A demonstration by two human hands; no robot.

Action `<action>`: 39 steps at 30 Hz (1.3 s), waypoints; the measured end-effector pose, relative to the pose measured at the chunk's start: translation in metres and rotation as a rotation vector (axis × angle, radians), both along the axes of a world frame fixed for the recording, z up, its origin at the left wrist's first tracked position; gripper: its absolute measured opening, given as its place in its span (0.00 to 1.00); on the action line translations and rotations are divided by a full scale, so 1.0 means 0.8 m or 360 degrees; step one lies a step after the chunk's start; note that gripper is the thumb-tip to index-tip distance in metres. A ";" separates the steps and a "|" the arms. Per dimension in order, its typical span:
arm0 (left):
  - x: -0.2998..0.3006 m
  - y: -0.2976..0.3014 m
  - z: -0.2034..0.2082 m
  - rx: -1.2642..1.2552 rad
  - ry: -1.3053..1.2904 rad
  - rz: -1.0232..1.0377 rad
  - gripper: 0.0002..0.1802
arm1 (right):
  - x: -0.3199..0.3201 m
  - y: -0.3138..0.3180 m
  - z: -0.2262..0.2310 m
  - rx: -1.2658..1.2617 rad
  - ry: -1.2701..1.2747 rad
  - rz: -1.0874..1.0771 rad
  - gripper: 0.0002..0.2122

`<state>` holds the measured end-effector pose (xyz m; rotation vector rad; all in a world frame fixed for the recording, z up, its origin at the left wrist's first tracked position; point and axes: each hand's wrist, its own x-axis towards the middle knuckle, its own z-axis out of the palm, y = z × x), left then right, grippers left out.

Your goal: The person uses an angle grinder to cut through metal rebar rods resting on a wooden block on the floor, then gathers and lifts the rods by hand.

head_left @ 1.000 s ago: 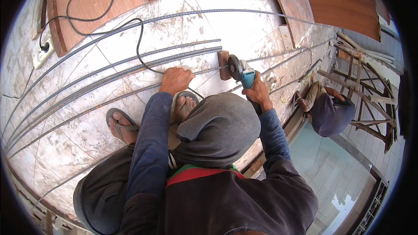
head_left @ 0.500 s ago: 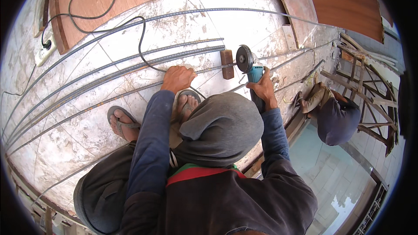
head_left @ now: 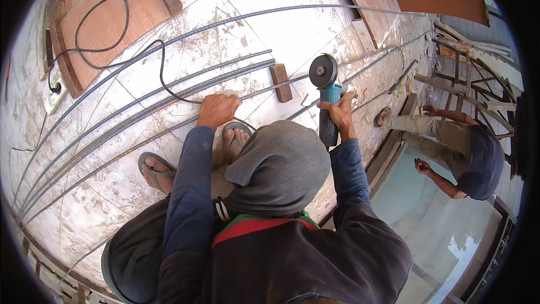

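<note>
My left hand [head_left: 218,110] is closed around a steel rebar [head_left: 169,129] that runs low over the tiled floor. Further along, that rebar crosses a brown wooden block [head_left: 280,83]. In my right hand [head_left: 339,114] is a teal and black angle grinder [head_left: 329,121], gripped round its body. Its dark disc [head_left: 323,71] stands just right of the block, over the line of the rebar; whether it touches the steel I cannot tell. A black power cord [head_left: 163,67] passes close to my left hand.
Several more rebars [head_left: 185,81] lie beyond my hands. The cord loops over a wooden panel [head_left: 118,28] to a white socket box [head_left: 55,97] at far left. A co-worker [head_left: 478,160] stands at right by a glass pane [head_left: 416,202] and a wooden frame [head_left: 478,93].
The co-worker has shifted from a bent posture to the right, with legs stretched and both hands now showing. The grinder has tilted more upright. My left hand keeps hold of the rebar.
</note>
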<state>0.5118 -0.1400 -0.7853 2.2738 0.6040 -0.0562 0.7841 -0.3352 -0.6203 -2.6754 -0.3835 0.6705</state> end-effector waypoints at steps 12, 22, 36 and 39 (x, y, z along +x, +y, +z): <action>0.003 0.002 0.007 0.0093 0.0113 -0.0093 0.20 | 0.027 -0.057 -0.067 0.0584 0.0789 -0.0673 0.22; 0.009 0.000 0.008 0.0170 0.0146 -0.0187 0.20 | -0.015 -0.110 -0.134 0.1178 0.0935 -0.1217 0.14; 0.009 0.004 0.013 0.0195 0.0191 -0.0220 0.18 | -0.002 -0.179 -0.181 0.1462 0.0960 -0.1599 0.14; 0.010 0.003 0.018 0.0188 0.0229 -0.0220 0.19 | -0.002 -0.187 -0.192 0.1391 0.0903 -0.1590 0.16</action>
